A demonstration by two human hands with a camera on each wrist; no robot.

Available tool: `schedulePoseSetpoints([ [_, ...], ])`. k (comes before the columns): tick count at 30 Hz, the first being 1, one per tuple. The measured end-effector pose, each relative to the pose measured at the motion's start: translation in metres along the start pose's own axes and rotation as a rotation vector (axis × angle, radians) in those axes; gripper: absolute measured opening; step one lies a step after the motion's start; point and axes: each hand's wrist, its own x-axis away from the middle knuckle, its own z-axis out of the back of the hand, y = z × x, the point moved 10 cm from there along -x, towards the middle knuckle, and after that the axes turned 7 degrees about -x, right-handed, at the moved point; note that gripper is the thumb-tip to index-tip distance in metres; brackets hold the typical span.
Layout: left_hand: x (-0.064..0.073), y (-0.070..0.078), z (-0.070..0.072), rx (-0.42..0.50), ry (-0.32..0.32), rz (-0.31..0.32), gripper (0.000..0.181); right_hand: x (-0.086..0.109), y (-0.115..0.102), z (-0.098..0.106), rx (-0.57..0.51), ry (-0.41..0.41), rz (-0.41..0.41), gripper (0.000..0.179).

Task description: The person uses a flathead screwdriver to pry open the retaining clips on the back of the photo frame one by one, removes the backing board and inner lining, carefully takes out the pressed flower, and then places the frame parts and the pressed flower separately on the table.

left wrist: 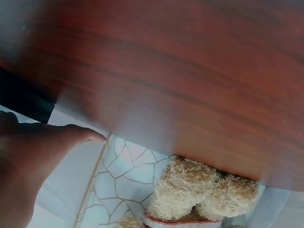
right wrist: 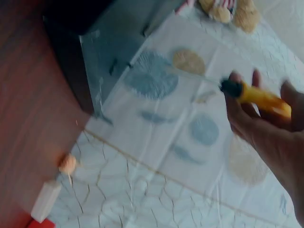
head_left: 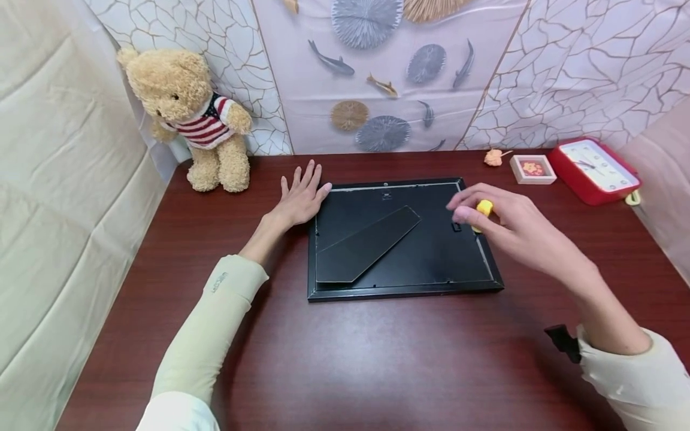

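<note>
Black board backs the picture frame (head_left: 426, 245), which lies face down on the dark red-brown table (head_left: 377, 353) at the centre of the head view. Its long axis runs left to right across the view, while its support leg (head_left: 372, 245) slants from the lower left of the backing towards the upper middle.

The relation that counts is between the right hand (head_left: 509, 218) and the frame's right side. That hand is raised over the right edge, its fingers curled round a yellow-handled screwdriver (right wrist: 259, 97), with the backing lying to its left and a small hanger clip (head_left: 456, 227) just left of the fingertips. In the right wrist view the thin shaft runs leftward from the handle; blur hides the tip, though it seems to point towards the backing. The left hand (head_left: 302, 200) holds nothing: it lies spread on the table, thumb at the frame's upper left corner, so the right hand is the nearer to the clip.

As for writing, the left sleeve (head_left: 232, 281) carries small dark lettering near the cuff, too small and turned to read. On the red clock (head_left: 595, 170), far right, the dial marks are likewise illegible; no brand can be made out.
</note>
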Motion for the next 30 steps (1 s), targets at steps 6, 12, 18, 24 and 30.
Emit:
schedulePoseSetpoints([
  [6,-0.009,-0.011,-0.012,0.016,-0.029,0.025,0.073,-0.013,-0.012,-0.006,0.035,0.112,0.057,0.011],
  [12,-0.006,-0.013,-0.011,0.033,-0.017,0.057,0.068,-0.028,-0.010,-0.010,0.024,0.125,-0.010,0.016],
  [18,-0.004,-0.015,-0.010,0.019,-0.032,0.063,0.067,-0.039,0.006,-0.035,-0.237,0.031,-0.122,0.012],
  [24,-0.005,-0.017,-0.014,0.001,-0.045,0.043,0.066,-0.047,0.018,-0.067,-0.415,-0.059,-0.160,0.018],
  [30,-0.001,-0.015,-0.014,-0.046,-0.064,0.049,0.064,-0.053,0.029,-0.095,-0.566,-0.118,-0.251,0.028],
])
